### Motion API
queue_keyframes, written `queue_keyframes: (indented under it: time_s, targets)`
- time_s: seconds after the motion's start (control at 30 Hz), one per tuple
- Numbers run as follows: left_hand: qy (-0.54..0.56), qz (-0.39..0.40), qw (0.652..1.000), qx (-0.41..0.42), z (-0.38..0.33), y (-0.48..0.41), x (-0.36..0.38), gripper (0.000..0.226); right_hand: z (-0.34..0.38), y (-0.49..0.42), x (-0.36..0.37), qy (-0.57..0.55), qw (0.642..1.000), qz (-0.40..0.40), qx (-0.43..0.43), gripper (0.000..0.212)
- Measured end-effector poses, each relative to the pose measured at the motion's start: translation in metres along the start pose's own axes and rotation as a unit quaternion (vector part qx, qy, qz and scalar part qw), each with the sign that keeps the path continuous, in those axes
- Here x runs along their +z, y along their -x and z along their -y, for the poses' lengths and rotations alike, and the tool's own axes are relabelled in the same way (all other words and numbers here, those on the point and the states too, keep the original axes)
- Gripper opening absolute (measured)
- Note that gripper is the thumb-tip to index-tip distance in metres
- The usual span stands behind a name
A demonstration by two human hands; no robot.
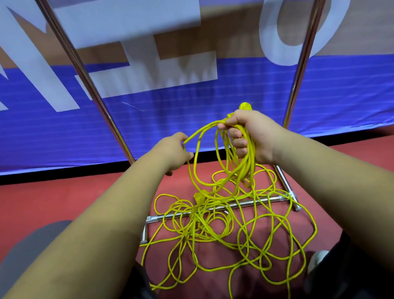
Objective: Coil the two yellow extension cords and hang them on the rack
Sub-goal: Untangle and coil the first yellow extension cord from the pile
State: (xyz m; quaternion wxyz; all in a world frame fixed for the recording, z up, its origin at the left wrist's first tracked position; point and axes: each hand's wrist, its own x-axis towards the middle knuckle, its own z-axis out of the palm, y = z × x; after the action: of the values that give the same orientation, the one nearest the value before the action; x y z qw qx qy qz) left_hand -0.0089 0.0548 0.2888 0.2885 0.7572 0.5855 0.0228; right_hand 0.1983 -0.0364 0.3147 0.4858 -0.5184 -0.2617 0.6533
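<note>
The right hand [251, 135] is gripping coiled loops [246, 167]; the left hand [174, 153] is pinching one strand [198, 131]. Pulling is risking the floor tangle [199, 219] knotting or snagging the rack's base bar [273, 199].

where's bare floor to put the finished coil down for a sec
Bare red floor lies left of the rack's left pole, between the banner and the left forearm. Crowded: the loose yellow cord sprawls over the rack's base bar and toward the camera. The right arm hides most floor at right.
</note>
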Motion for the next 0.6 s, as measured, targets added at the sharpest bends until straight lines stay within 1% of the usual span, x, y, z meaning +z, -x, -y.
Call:
queue_keyframes:
  time_s: [0.1,0.17,0.27,0.33,0.37,0.47,0.57,0.6]
  targets:
    - [0.094,-0.013,0.996,0.003,0.001,-0.009,0.006,0.016,0.001,0.006,0.000,0.016,0.999,0.014,0.025,0.022]
    - [0.095,-0.033,0.995,0.027,-0.001,-0.012,0.006,0.020,0.000,0.009,0.001,0.027,0.999,0.027,0.036,0.025]
    - [0.060,-0.094,0.991,0.074,-0.006,-0.015,0.002,0.026,-0.001,0.012,0.002,0.042,0.998,0.039,0.041,0.030]
    - [0.059,-0.114,0.987,0.098,-0.010,-0.015,0.001,0.029,-0.002,0.012,0.003,0.047,0.997,0.040,0.035,0.036]
    - [0.063,-0.122,0.985,0.109,-0.010,-0.016,0.001,0.029,-0.003,0.011,0.002,0.047,0.998,0.041,0.031,0.036]
    - [0.050,-0.150,0.976,0.148,-0.012,-0.017,-0.001,0.029,-0.001,0.012,-0.001,0.057,0.996,0.061,0.020,0.024]
    - [-0.017,-0.151,0.968,0.201,-0.015,-0.019,-0.003,0.038,0.001,0.012,-0.003,0.052,0.996,0.070,0.029,0.007]
    - [-0.035,-0.146,0.964,0.219,-0.016,-0.020,-0.003,0.042,0.001,0.011,-0.003,0.048,0.996,0.067,0.033,0.008]
